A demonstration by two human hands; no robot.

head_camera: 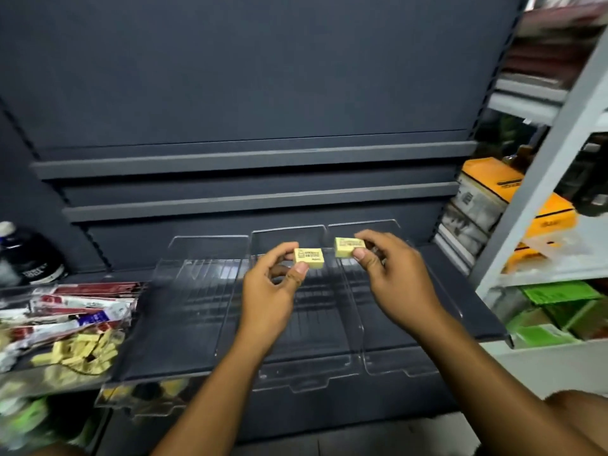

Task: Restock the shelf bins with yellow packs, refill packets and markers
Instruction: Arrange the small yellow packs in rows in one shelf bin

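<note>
While over clear bins (296, 324), left grip (274, 284) pinches yellow pack (309, 259); right grip (391, 271) pinches second pack (347, 247).

dark slatted back panel (230, 77) | dark shelf (460, 291) | white shelving unit (539, 192) at right

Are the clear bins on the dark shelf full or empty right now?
Empty. The clear bins show only the dark shelf through them; both yellow packs are held above, in the left hand and right hand.

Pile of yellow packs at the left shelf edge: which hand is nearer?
Left. The left hand holds one yellow pack over the middle clear bin, right of the pile. The right hand holds another pack farther right.
</note>
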